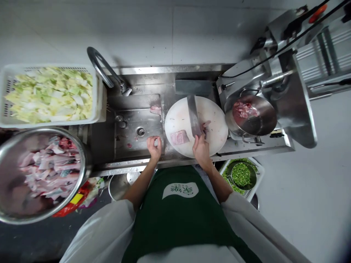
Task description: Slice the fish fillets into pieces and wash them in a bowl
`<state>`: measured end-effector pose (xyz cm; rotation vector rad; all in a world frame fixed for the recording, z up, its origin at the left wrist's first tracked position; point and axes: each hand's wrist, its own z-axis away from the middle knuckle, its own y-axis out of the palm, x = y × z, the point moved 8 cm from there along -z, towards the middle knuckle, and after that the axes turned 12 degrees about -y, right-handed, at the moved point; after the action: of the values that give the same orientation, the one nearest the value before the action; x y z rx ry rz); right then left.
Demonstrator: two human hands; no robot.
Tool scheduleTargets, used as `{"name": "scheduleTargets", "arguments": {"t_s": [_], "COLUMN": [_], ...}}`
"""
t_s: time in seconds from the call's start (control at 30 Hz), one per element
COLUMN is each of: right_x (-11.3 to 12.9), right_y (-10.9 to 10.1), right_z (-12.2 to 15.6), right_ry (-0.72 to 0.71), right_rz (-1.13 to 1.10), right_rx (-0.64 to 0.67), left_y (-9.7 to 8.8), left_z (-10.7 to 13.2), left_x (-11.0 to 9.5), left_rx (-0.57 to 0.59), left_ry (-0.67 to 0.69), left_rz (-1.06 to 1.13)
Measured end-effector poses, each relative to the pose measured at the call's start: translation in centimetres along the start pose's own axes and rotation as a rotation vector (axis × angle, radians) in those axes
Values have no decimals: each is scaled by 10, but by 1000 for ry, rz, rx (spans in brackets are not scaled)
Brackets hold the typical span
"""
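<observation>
My right hand (201, 149) is closed round the handle of a cleaver (194, 116). The broad blade lies over a round white cutting board (175, 113) and points away from me. Left of the blade sits a pale pink piece of fish (180, 137); small dark-red scraps (206, 125) lie right of it, close to my fingers. My left hand (154, 147) hovers over the front of the steel sink (134, 146), left of the board. Its fingers are loosely curled, with a gap to the thumb and nothing visible in them.
At left are a white basket (96, 98) of chopped cabbage and a large steel bowl (85, 164) of fish pieces. A faucet (102, 67) arches behind the sink. Right of the board stands a steel pot (267, 118) with red meat scraps, beside a slicing machine (296, 106). Chopped greens (241, 174) sit below.
</observation>
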<state>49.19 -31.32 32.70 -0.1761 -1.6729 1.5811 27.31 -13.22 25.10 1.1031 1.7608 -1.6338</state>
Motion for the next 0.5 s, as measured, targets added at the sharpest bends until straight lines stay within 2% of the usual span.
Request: {"name": "scheduleTargets", "arguments": {"t_s": [0.07,0.1,0.13,0.23,0.3,0.4,0.5], "right_x": [4,6,7,3,-5,-21,-25], "right_y": [4,12,21,48,57,58,42], "right_z": [-5,-8,-11,-11,-3,18,30], "right_ry": [27,35,35,8,-10,20,55], "right_rz": [-13,-15,-14,-7,-7,17,32], "right_rx": [-5,38,96,244,287,341,333], "left_y": [-1,5,17,68,94,106,93], "left_z": [3,4,6,17,27,31,26], "left_x": [-1,-5,-12,-35,-46,-49,-41], "left_rx": [-9,29,102,444,590,617,563], "left_ry": [11,32,63,195,250,243,180], "left_rz": [-5,-6,-13,-81,-142,-164,-94]}}
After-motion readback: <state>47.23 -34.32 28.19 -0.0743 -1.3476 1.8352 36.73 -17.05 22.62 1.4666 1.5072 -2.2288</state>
